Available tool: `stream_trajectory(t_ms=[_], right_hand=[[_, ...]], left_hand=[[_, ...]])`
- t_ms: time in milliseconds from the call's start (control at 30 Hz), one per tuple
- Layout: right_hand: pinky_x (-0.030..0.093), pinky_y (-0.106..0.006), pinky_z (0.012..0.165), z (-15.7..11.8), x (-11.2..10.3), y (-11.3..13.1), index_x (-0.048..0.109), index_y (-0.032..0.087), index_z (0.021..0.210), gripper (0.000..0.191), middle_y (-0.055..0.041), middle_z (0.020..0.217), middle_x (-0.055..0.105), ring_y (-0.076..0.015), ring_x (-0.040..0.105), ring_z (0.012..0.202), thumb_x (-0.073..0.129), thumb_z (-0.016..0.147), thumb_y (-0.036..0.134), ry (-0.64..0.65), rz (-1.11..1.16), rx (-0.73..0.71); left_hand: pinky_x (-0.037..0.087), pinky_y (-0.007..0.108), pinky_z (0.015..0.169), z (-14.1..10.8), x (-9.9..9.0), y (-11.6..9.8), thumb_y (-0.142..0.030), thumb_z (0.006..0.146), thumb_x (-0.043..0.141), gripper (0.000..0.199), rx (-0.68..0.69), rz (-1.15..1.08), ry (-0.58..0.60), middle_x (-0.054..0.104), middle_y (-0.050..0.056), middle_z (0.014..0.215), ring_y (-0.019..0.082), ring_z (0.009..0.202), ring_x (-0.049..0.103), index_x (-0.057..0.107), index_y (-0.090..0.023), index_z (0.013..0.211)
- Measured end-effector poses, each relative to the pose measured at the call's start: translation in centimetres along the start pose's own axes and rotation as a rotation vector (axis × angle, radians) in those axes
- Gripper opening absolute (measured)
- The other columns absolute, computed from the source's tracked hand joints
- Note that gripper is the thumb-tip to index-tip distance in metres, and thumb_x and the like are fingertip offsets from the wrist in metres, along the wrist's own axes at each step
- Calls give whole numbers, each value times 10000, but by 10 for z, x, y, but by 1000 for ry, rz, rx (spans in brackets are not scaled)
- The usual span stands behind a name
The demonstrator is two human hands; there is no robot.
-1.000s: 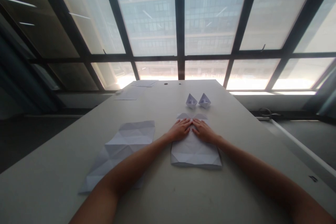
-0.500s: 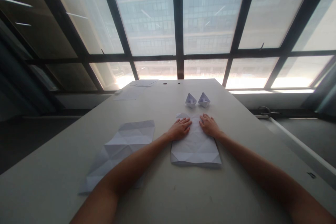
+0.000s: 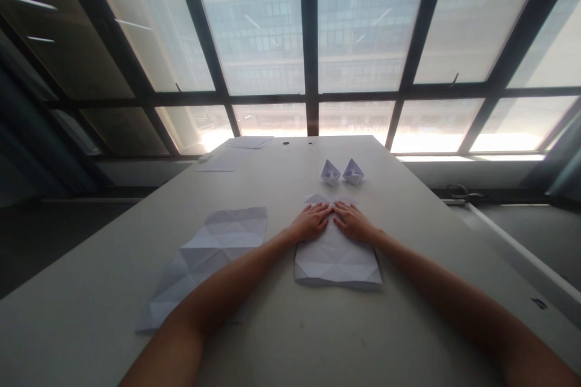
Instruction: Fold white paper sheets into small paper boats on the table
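A white sheet of creased paper (image 3: pixel 337 263) lies in front of me, its near corners folded in and its far end under my hands. My left hand (image 3: pixel 311 221) rests flat on the far left part of it, fingers stretched out. Beside it, my right hand (image 3: pixel 353 221) lies flat on the far right part, its fingertips meeting those of the left near the middle. Neither hand grips anything. Just beyond stand two folded paper boats (image 3: pixel 330 173). To the left is a larger creased sheet (image 3: pixel 209 249), partly covered by my left forearm.
The white table (image 3: pixel 281 351) stretches away to tall windows. Flat white sheets (image 3: pixel 218 161) lie at its far left. A small dark round spot (image 3: pixel 285 143) shows near the far edge. On the right, a white rail (image 3: pixel 521 248) runs beside the table.
My right hand has slid left over the paper, from its far right edge to the middle, and now meets my left hand. The left hand has stayed in place.
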State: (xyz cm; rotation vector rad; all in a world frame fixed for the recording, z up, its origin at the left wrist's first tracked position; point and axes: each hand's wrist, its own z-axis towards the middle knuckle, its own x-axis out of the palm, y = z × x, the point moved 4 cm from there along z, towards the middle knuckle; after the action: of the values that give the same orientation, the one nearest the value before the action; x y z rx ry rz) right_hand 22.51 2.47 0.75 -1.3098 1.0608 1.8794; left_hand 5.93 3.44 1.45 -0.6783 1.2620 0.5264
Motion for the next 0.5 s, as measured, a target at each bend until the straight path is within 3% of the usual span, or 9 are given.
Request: stream_trajectory(t_ms=[133,333,433,500], right_hand=[[199,-444,1191,1,-1,-3,442,141,1477,529,-153,1552,391,-243,310,1457,384,996,352,-16,-33,57],[223,-433,1182,1,-1,-4,478,140,1450,498,-153,1542,408,-248,339,1442,377,1003,333,-30,-53,81],[221,-429,1185,2,0,-6,476,132,1451,496,-153,1542,409,-244,342,1442,374,999,310,-27,-50,87],[221,-427,1186,2,0,-6,473,131,1453,498,-149,1541,412,-244,344,1441,377,994,297,-34,-50,91]], left_hand=[[260,454,1196,1,-3,-3,-270,990,415,495,35,2,-30,422,77,1538,232,1434,363,420,-239,1484],[354,301,1156,3,-9,-15,-199,989,401,383,230,-114,-122,573,43,1408,155,1312,513,600,-222,1315],[330,325,1170,2,-8,-14,-257,992,431,387,226,-102,-108,551,61,1434,176,1343,488,585,-216,1345],[278,389,1195,0,-6,-12,-369,983,485,482,202,-69,-57,476,71,1502,217,1406,412,489,-227,1444]])
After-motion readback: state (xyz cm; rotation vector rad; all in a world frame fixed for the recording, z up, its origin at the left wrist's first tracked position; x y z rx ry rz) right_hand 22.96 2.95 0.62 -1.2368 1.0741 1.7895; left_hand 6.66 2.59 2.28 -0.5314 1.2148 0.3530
